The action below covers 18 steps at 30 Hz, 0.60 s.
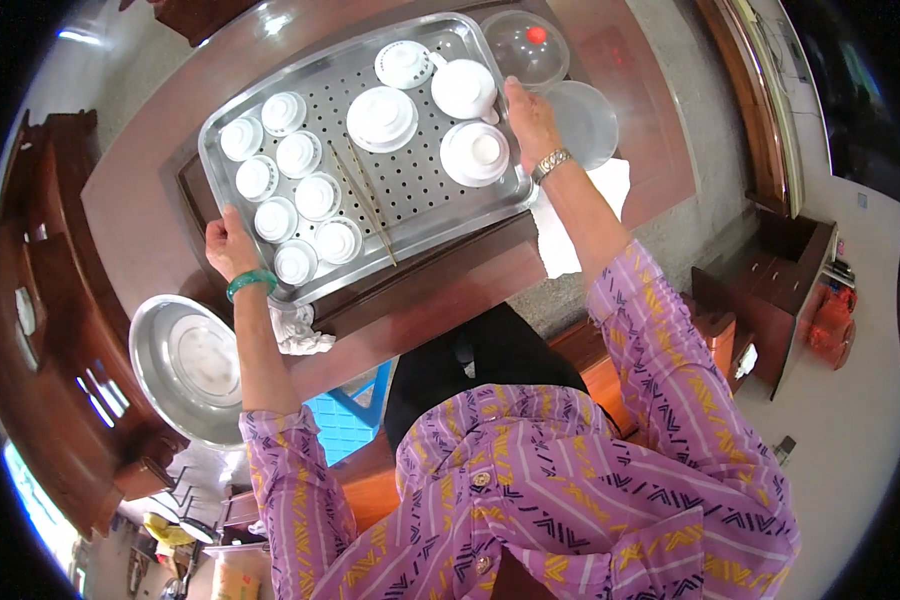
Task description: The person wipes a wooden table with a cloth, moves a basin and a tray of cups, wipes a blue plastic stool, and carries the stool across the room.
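Both of my hands grip a perforated stainless-steel tray (pixel 412 187) by its short ends. My left hand (pixel 230 244) holds the left rim, and my right hand (pixel 531 124) holds the right rim. Several small white cups (pixel 298 154) stand upside down at the tray's left. A larger white bowl-shaped piece (pixel 382 118) lies in the middle. At the right end are a white teapot (pixel 463 88), another white bowl-shaped piece (pixel 475 154) and a patterned white lid or dish (pixel 403 64). Thin tongs or sticks (pixel 364 199) lie slantwise between the cups and the larger pieces.
Under the tray is a brown wooden table (pixel 457 289). Beyond my right hand lie a clear round container (pixel 525 49), a translucent round lid or container (pixel 585 124) and a white cloth or paper (pixel 570 232). A crumpled white cloth (pixel 298 330), metal basin (pixel 184 360) and blue stool (pixel 345 420) are nearer my left arm.
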Tool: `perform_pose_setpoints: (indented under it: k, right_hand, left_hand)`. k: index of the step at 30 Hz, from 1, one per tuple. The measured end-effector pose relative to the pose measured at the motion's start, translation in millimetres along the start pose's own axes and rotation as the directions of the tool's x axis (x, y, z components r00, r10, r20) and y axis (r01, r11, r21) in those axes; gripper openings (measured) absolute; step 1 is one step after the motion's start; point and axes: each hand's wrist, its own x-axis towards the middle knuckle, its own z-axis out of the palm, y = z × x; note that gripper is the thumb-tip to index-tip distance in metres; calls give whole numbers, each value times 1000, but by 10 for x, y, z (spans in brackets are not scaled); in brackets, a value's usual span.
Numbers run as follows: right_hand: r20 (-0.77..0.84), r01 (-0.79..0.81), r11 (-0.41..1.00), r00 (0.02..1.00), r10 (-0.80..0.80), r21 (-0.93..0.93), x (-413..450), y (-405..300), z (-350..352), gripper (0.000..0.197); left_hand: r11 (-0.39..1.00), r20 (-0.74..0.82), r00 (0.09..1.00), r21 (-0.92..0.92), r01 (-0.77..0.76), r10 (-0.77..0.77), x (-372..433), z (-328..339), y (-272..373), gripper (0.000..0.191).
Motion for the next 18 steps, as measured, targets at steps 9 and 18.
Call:
perform_pose_setpoints:
  k: [9,18]
  right_hand:
    - [-40,-31,994,999,35,100,170,-29,-259,49]
    - [-168,43,925,986,22,377,740,47,-1147,42]
  left_hand:
    - [994,158,987,-107,11,6,319,29,310,38]
    - [957,234,972,-285,48,20,112,477,1596,46]
